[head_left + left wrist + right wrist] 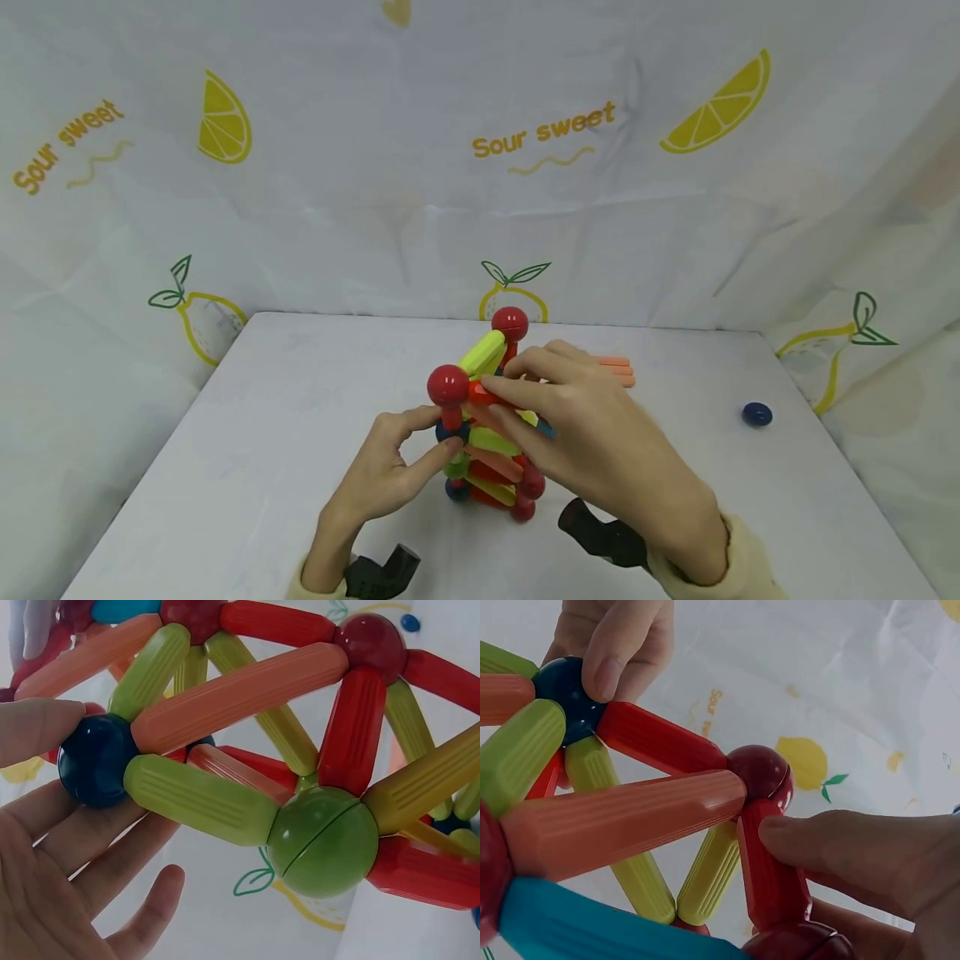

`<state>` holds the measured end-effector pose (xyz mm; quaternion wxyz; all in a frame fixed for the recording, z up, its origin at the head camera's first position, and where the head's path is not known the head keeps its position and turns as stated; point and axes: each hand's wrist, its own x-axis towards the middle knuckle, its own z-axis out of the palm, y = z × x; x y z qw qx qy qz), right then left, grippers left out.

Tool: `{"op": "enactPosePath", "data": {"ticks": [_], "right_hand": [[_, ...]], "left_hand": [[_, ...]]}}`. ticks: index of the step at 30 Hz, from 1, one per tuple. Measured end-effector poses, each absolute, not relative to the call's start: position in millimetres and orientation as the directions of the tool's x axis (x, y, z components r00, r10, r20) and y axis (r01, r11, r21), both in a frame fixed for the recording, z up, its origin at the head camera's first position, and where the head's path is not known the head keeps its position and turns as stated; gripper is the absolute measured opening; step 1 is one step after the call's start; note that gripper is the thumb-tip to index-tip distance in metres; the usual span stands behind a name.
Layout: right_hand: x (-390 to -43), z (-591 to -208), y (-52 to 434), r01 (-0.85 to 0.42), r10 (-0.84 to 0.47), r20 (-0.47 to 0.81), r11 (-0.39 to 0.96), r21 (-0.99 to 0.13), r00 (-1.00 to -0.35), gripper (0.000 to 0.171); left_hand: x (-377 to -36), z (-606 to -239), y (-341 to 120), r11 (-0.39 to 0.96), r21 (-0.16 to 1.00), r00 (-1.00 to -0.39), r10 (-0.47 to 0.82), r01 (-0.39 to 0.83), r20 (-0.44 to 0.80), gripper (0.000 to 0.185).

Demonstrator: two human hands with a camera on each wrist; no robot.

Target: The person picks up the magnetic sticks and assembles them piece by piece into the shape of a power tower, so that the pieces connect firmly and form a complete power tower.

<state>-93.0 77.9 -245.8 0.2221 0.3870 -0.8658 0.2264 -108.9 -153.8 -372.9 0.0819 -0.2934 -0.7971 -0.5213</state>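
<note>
Two hands work on one magnetic rod-and-ball structure standing on the white surface between them. The left hand has its thumb and forefinger curled onto a dark blue ball low on the structure's left side, pinching it; the other fingers lie relaxed beneath. The right hand reaches over from the right, its fingers pinching a red rod just below a dark red ball. Two red balls stand out at the top in the head view, one just left of the right fingertips, one behind them. Beyond the right hand lie two loose orange rods, and one loose blue ball sits well apart to the right.
</note>
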Motion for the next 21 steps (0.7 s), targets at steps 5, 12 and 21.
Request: {"op": "enactPosePath", "data": {"ticks": [5, 12, 21], "right_hand": [[-92.6, -248.1, 75.7, -0.759, -0.553, 0.564, 0.61, -0.227, -0.613, 0.034], [-102.7, -250.0, 92.0, -0.781, -0.36, 0.725, 0.486, -0.391, -0.587, 0.029], [-167.9, -297.7, 112.2, -0.592, -0.088, 0.701, 0.615, -0.521, -0.708, 0.023]], "left_hand": [[-108.5, -373.7, -155.6, 0.326, 0.761, -0.822, 0.327, 0.56, 0.466, 0.03], [-108.5, -370.5, -160.7, 0.393, 0.748, -0.842, 0.18, 0.535, 0.508, 0.032], [-108.0, -371.4, -158.6, 0.348, 0.755, -0.82, 0.08, 0.555, 0.566, 0.079]]}}
